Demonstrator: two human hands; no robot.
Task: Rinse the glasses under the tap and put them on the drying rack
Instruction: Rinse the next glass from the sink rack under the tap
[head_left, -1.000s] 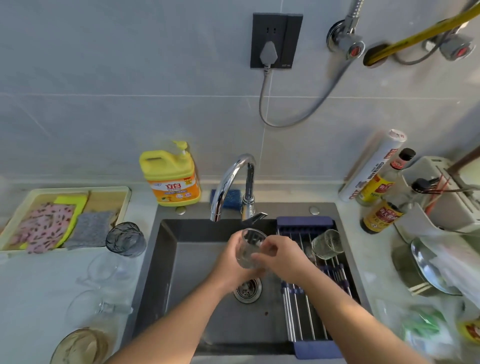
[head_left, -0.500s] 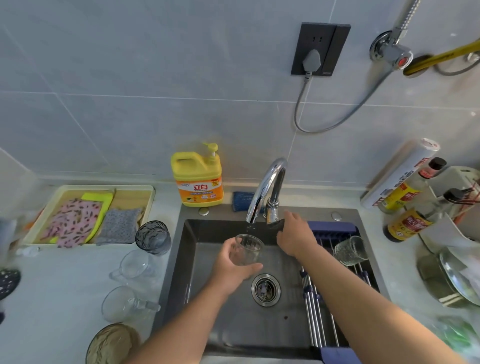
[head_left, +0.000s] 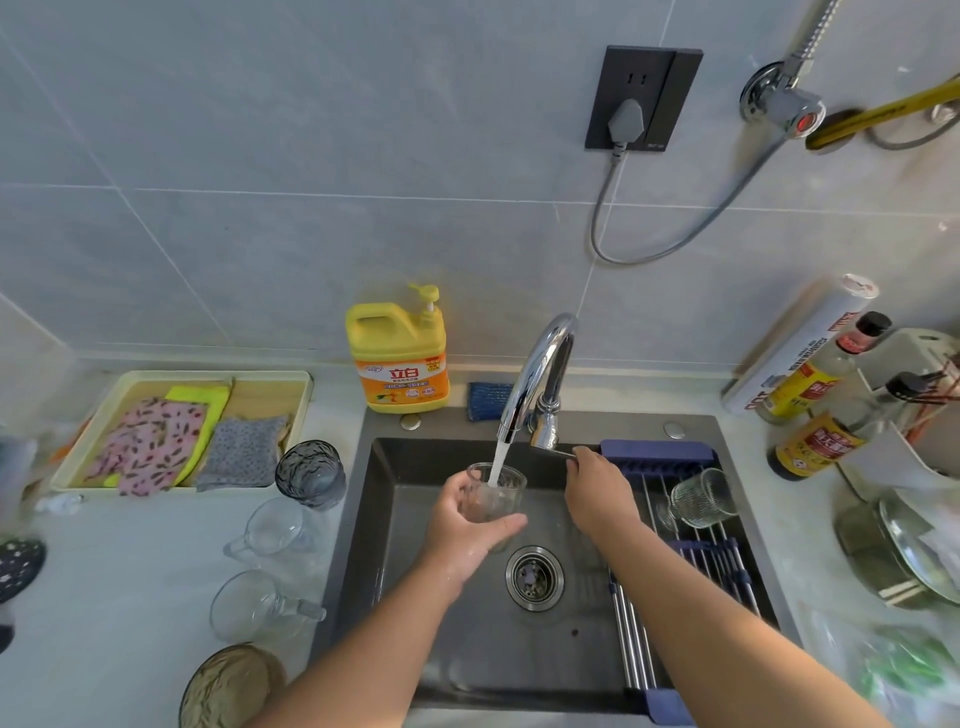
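Observation:
My left hand (head_left: 470, 530) grips a small clear glass (head_left: 500, 491) upright over the dark sink (head_left: 384, 519). Water runs from the chrome tap (head_left: 540, 379) straight into the glass. My right hand (head_left: 597, 488) holds the tap's lever (head_left: 563, 453) at the base of the spout. A ribbed clear glass (head_left: 701, 499) lies on its side on the roll-up drying rack (head_left: 691, 551) across the right side of the sink. On the counter to the left stand a dark tinted glass (head_left: 310, 473) and two clear handled cups (head_left: 270, 527) (head_left: 254, 605).
Yellow dish soap bottle (head_left: 400, 353) and a blue sponge (head_left: 485, 400) sit behind the sink. A tray of cloths (head_left: 182, 431) lies far left. Sauce bottles (head_left: 815, 441), a utensil holder and a pot lid (head_left: 914, 556) crowd the right counter. A bowl (head_left: 228, 686) sits bottom left.
My right hand left the glass and went to the tap lever. Water now flows into the glass, which my left hand holds alone under the spout.

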